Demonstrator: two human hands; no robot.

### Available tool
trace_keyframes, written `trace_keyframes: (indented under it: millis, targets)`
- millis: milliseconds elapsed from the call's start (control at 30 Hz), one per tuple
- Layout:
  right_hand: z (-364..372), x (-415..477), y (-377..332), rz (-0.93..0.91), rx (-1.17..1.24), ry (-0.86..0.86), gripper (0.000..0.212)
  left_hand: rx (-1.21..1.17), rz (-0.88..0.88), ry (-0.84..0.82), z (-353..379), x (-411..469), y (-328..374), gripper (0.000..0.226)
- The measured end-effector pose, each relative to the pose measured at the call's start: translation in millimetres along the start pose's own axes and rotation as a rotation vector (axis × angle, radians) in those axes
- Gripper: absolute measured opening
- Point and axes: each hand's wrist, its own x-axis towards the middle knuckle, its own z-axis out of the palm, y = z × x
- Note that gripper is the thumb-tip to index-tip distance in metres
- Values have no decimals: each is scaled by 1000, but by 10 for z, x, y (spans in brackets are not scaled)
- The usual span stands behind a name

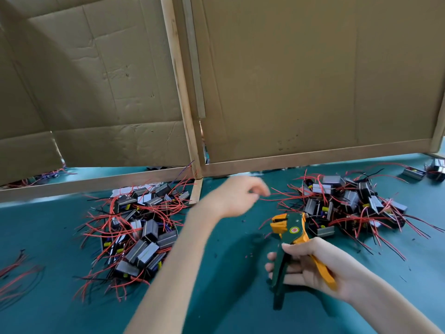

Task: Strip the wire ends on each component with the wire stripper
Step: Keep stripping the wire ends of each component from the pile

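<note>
— Where is the wire stripper (294, 233)?

— Lower right of the frame, lifted off the counter (228, 304). The right hand (313, 265) grasps it by the handles: the fingers wrap the dark green handle, and the orange one runs back along the palm. The two handles are spread apart. The orange-and-green head points up, toward the middle of the frame.

— Is there a wire in the head?

— None that I can make out.

— And the left hand (237, 196)?

— It is at frame centre, above and left of the stripper's head, with the forearm coming up from the bottom edge. The fingers are bent, but the hand is badly blurred. I cannot tell whether it is pinching anything. A red lead lies just by its fingertips.

— The components?

— Two heaps of dark blocks with red and black leads. The right pile of components (349, 203) sits just behind the stripper, and the left pile of components (142, 235) is left of the forearm. A couple of stray components (414, 174) lie at the upper right edge.

— Anything else?

— Some loose wires (14, 271) lie at the far left on the teal counter. A cardboard screen (301, 75) in a wooden frame fills the upper half.
</note>
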Motion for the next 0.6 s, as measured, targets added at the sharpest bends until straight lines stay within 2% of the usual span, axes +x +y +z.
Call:
trace_keyframes:
  millis: [133, 233, 333, 400, 500, 600]
  targets:
    - [-9, 10, -12, -34, 3, -14, 34, 412, -457, -238, -322, -312, -591, 35]
    - [-18, 10, -29, -46, 9, -10, 37, 514, -634, -396, -363, -414, -820, 44]
    - [-34, 7, -38, -42, 13, -8, 34, 485, -669, -393, -316, -415, -973, 48]
    - [-45, 4, -43, -41, 24, -10, 34, 449, -657, -343, -310, -407, -1022, 42]
    - [-49, -3, -62, -39, 32, -16, 34, 318, -617, -221, -356, -420, -1056, 29]
    - [-53, -2, -75, -28, 47, -21, 39, 200, -496, -77, -379, -407, -1096, 19]
